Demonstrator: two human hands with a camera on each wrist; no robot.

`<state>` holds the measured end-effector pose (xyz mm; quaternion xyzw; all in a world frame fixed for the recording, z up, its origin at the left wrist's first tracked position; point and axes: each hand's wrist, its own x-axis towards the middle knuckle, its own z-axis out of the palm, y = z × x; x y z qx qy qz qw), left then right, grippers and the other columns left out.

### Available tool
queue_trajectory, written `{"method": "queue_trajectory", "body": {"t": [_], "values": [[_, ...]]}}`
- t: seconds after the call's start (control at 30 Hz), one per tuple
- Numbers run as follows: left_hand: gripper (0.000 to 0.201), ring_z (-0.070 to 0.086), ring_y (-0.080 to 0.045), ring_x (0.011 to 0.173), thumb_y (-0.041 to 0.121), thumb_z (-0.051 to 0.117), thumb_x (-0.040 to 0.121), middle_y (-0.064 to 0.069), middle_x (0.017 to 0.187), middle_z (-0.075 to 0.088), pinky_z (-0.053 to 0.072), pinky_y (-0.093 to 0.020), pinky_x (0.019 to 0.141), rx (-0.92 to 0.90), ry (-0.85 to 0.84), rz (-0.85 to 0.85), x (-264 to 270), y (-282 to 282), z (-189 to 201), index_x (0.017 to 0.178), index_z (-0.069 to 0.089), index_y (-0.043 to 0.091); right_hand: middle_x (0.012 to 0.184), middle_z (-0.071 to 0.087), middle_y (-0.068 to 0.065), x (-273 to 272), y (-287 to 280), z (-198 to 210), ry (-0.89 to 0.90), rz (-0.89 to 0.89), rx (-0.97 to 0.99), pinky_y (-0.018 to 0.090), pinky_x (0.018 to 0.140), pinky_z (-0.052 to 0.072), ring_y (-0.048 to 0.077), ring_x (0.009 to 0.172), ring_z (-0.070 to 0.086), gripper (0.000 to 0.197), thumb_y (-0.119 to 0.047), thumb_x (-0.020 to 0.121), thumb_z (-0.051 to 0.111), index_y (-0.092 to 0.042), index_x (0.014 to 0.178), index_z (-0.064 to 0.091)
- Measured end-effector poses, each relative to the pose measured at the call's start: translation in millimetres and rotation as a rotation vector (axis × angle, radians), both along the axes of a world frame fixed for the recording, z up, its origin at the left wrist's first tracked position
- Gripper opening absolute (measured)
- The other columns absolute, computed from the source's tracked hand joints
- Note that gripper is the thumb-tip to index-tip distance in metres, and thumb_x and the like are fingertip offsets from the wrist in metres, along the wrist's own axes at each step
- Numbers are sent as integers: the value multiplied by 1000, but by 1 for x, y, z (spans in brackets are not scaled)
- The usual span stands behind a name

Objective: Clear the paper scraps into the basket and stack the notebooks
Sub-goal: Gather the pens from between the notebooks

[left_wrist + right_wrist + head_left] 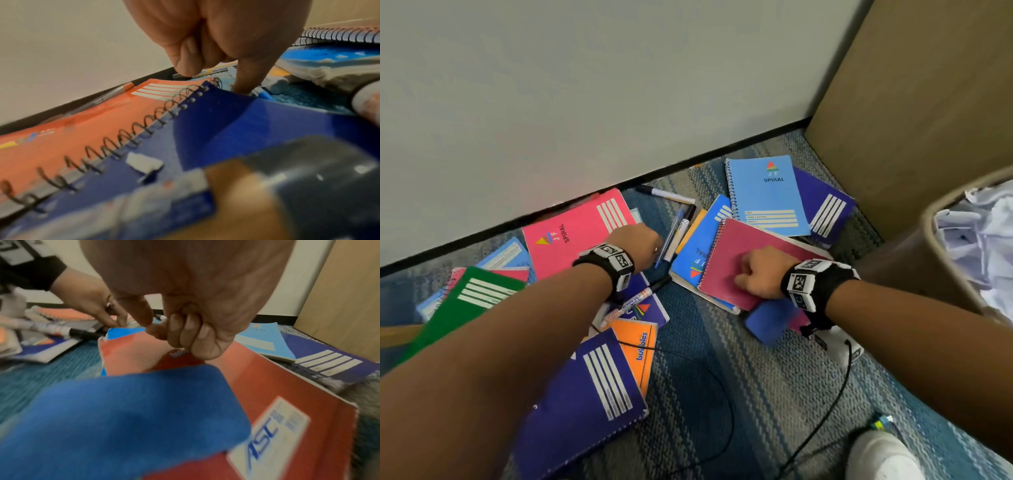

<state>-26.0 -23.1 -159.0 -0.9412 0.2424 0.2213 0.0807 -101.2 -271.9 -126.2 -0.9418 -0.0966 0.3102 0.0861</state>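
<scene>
Several spiral notebooks lie scattered on the carpet. My left hand [643, 243] reaches down between the pink notebook [575, 236] and a blue one [698, 246], beside loose pens [674, 229]. In the left wrist view its thumb and forefinger [242, 78] point down and apart, with nothing seen between them; the fingertip is hidden behind a dark blue notebook [236, 123] that carries a small white scrap [144, 164]. My right hand [750, 277] [185, 340] is a fist resting on the magenta notebook [736, 246], holding nothing visible. The basket [941, 219] at right holds crumpled paper [983, 233].
A wall runs along the back and a cardboard box [911, 102] stands at the back right. A blue soft pad [770, 318] lies on the magenta notebook's near corner. A marker [637, 301] lies under my left wrist. A black cable [722, 394] and a white shoe [880, 459] are near me.
</scene>
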Motion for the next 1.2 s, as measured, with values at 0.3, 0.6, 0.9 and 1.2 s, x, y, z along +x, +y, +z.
{"method": "queue_trajectory", "body": {"t": [0.3, 0.6, 0.9, 1.2], "values": [[26, 62, -38, 86, 28, 51, 83, -17, 90, 67, 54, -36, 71, -246, -44, 258, 2, -7, 12, 90, 69, 12, 98, 63, 8, -34, 6, -12, -132, 326, -148, 34, 66, 46, 32, 87, 63, 54, -66, 75, 63, -16, 91, 52], [31, 61, -35, 86, 33, 49, 84, -16, 91, 68, 48, -32, 72, -237, -99, 406, 10, 33, 32, 86, 68, 9, 107, 69, 12, -42, 35, -15, -49, 226, -187, 39, 79, 54, 34, 95, 66, 27, -19, 92, 43, -11, 106, 64], [31, 52, -31, 85, 29, 44, 90, -16, 98, 65, 42, -32, 72, -194, -53, 407, 0, 52, 56, 86, 66, 7, 85, 60, 7, -27, 26, -2, -8, 313, -37, 29, 67, 41, 28, 78, 56, 12, -20, 88, 47, -14, 80, 54], [38, 57, -31, 96, 25, 32, 102, -17, 110, 61, 45, -31, 81, -68, 149, 271, -29, 45, 59, 107, 60, -1, 108, 65, 18, 4, 21, 10, -115, 123, -8, 33, 77, 39, 33, 97, 59, 33, -25, 102, 36, -2, 102, 60]]}}
